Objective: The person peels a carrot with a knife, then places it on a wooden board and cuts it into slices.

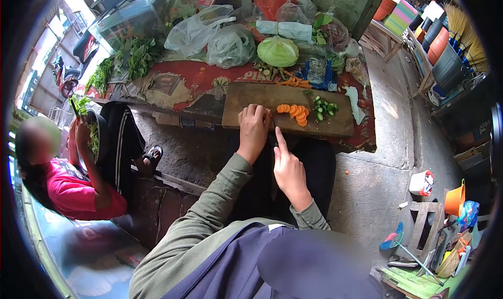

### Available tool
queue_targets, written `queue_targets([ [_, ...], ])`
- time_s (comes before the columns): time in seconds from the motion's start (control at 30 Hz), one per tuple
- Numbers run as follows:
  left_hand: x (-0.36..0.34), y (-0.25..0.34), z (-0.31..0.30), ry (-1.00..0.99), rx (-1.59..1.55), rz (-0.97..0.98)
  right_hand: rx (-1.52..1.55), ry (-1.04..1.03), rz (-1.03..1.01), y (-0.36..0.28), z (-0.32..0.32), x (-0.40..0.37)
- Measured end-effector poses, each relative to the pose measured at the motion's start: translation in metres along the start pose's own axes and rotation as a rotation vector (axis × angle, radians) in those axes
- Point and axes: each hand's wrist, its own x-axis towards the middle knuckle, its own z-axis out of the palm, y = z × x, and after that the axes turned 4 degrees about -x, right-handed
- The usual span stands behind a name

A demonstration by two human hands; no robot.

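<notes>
On the wooden chopping board (251, 92), my left hand (253, 126) is closed with bent fingers over a carrot, which the fingers almost wholly hide. My right hand (289, 168) grips a knife (274, 122), its index finger stretched along the top of the blade; the handle is hidden in the palm. The blade is close beside my left fingertips. Just right of it, round carrot slices (296, 112) lie overlapping on the board. Chopped green pieces (326, 108) are heaped farther right.
Behind the board are a cabbage (277, 51), carrot strips (294, 82), plastic bags (230, 46) and a blue tray (318, 72). Leafy greens (140, 58) lie at the table's left. A seated person (86, 186) on the left handles greens over a bowl. A white bucket (421, 183) stands right.
</notes>
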Motion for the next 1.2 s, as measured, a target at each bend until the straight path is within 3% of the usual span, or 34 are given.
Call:
queue_targets([
  [0.27,-0.001,0.001,-0.002,-0.016,-0.010,-0.007,-0.001,-0.065,0.067,-0.002,0.001,0.009],
  [0.47,-0.001,-0.003,-0.001,-0.009,-0.022,0.009,-0.002,0.012,-0.022,0.019,0.014,0.018],
  [0.6,-0.001,-0.003,-0.002,-0.009,-0.038,0.003,0.226,-0.100,0.095,0.029,0.005,0.024],
  [0.67,-0.001,-0.003,-0.002,-0.002,-0.047,0.006,0.485,-0.237,0.281,0.020,-0.008,0.021],
  [0.73,-0.001,-0.003,-0.002,0.004,-0.058,0.010,0.604,-0.290,0.289,0.039,-0.001,0.025],
  [0.83,-0.001,-0.004,-0.002,0.005,-0.044,0.007,1.135,-0.431,0.379,0.043,-0.006,0.024],
  [0.97,-0.001,-0.003,-0.003,0.013,-0.073,0.005,1.045,-0.388,0.330,0.034,-0.007,0.016],
  [1.03,-0.001,-0.002,-0.004,0.011,-0.087,0.004,0.503,-0.261,0.281,0.013,-0.015,0.009],
  [1.07,-0.002,-0.003,-0.003,0.003,-0.083,-0.008,0.503,-0.261,0.281,0.013,-0.008,0.006],
  [1.13,-0.001,-0.003,-0.003,-0.004,-0.079,-0.017,0.103,-0.009,0.011,0.010,0.003,0.003],
  [1.2,-0.001,-0.003,-0.003,0.003,-0.085,-0.012,0.094,-0.024,0.009,0.008,0.004,0.000],
])
